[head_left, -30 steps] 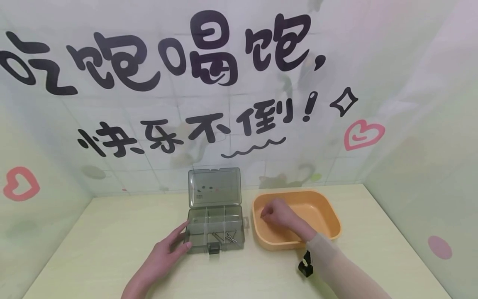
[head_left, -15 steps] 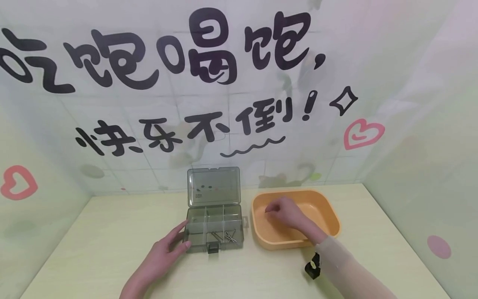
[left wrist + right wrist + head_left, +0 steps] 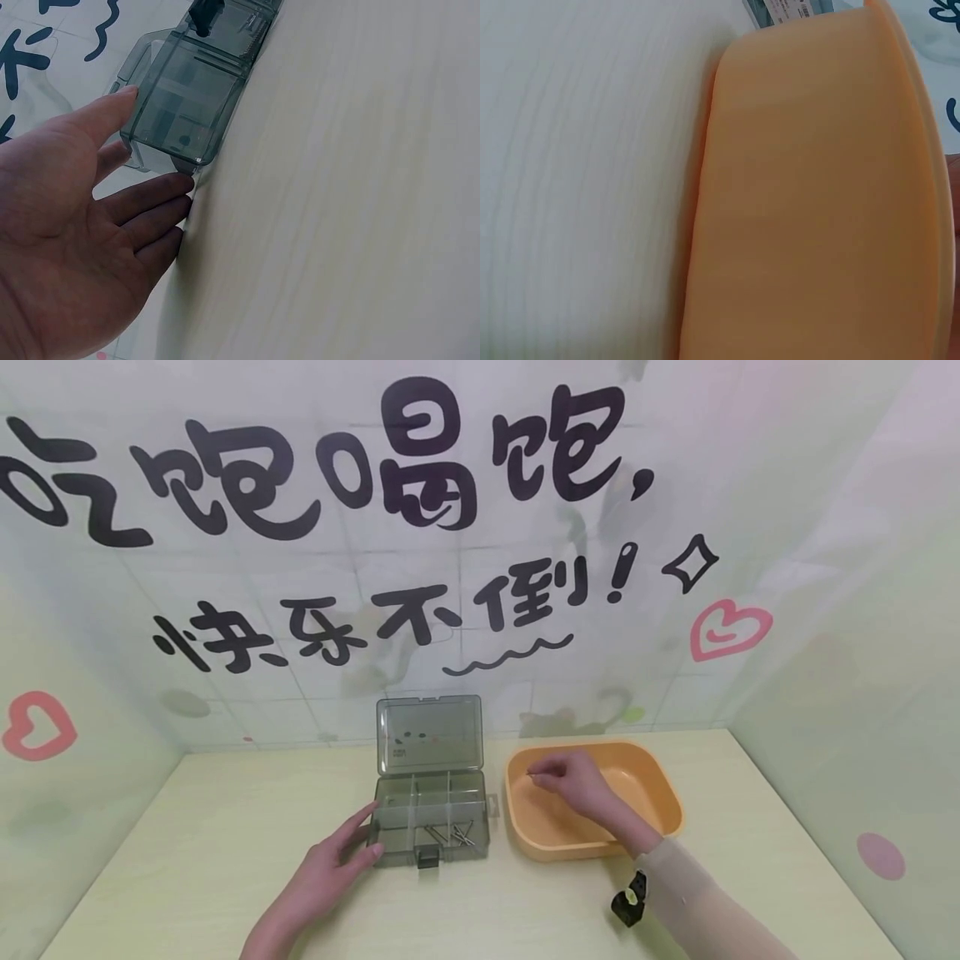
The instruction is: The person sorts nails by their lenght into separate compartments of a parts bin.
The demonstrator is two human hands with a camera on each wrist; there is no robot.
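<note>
An orange plastic bin (image 3: 562,853) stands right of a grey see-through compartment box (image 3: 392,842) whose lid (image 3: 431,735) is raised. Several thin metal screws (image 3: 463,835) lie in the box's front compartments. My left hand (image 3: 330,864) rests at the box's left end, thumb at the front corner and index finger along the side. In the left wrist view its other fingers (image 3: 150,202) extend loosely beside the box. My right hand (image 3: 576,781) hovers inside the bin, thumb and forefinger pinching a tiny thin piece. The bin's outer wall (image 3: 817,187) hides most of that hand in the right wrist view.
Behind the pale wooden table (image 3: 247,827) rises a printed wall sheet (image 3: 480,568) with large black characters. A black wrist device (image 3: 628,902) hangs by the right sleeve (image 3: 682,877). The box's front latch (image 3: 428,857) hangs down.
My right hand has shifted slightly right and up within the bin, its fingertips still together. The left hand stays at the box, and the screws lie as before.
</note>
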